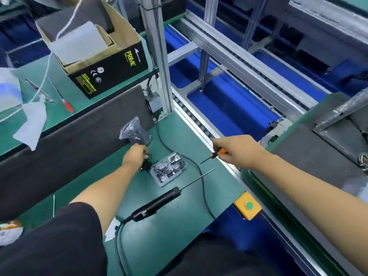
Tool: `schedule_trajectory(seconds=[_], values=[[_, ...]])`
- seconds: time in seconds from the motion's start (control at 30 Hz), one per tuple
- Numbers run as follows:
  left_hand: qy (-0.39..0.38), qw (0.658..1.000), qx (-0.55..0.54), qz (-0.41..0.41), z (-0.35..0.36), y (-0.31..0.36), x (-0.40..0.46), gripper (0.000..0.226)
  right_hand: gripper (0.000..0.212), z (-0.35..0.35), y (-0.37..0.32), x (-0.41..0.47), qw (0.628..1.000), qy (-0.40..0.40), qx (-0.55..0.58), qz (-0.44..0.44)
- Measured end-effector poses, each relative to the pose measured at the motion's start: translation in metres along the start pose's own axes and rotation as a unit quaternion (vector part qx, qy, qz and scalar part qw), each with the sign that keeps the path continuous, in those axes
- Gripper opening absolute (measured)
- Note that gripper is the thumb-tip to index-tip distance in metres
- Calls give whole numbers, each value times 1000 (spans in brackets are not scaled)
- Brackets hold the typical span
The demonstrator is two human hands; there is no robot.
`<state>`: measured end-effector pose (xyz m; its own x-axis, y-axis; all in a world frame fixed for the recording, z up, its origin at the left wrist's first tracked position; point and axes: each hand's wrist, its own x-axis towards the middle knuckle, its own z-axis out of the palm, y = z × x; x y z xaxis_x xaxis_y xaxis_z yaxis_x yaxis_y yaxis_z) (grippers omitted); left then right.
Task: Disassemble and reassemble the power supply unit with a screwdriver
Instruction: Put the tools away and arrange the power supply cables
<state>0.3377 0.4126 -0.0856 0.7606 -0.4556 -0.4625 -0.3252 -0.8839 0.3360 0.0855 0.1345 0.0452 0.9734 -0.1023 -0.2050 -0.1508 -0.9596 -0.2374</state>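
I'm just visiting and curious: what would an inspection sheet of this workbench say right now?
Surface: green bench mat, with a dark foam strip along its far side.
Job's things: orange-handled screwdriver; electric screwdriver lying on the mat; clear tray of small dark parts; loose dark parts beside it; no power supply unit clearly seen.
Clutter: plastic bag; open PRIME carton; red-handled screwdriver.
Hands: left hand reaches into the loose parts, fingers blurred; right hand grips the orange-handled screwdriver.
Cables: black cable curves across the mat.
Surroundings: aluminium-framed conveyor line; yellow button box.
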Motion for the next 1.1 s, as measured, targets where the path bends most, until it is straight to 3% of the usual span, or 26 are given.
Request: schedule_trajectory(seconds=[0.13, 0.3, 0.43, 0.73, 0.87, 1.1], values=[[12, 999, -31, -4, 11, -5, 15, 24, 7, 13, -1, 6, 1000, -15, 10, 10], [31, 999, -41, -6, 14, -6, 22, 10, 9, 23, -1, 10, 999, -37, 18, 14], [23, 998, -54, -20, 21, -8, 22, 13, 9, 29, -3, 13, 999, -42, 21, 15], [13, 999, 27, 44, 25, -21, 21, 14, 9, 36, -9, 24, 999, -40, 17, 10], [42, 996, -50, 61, 23, -25, 22, 18, 7, 37, -10, 26, 999, -35, 24, 14], [21, 989, -145, 17, 17, -29, 24, 21, 8, 39, -9, 26, 998, -43, 34, 16]])
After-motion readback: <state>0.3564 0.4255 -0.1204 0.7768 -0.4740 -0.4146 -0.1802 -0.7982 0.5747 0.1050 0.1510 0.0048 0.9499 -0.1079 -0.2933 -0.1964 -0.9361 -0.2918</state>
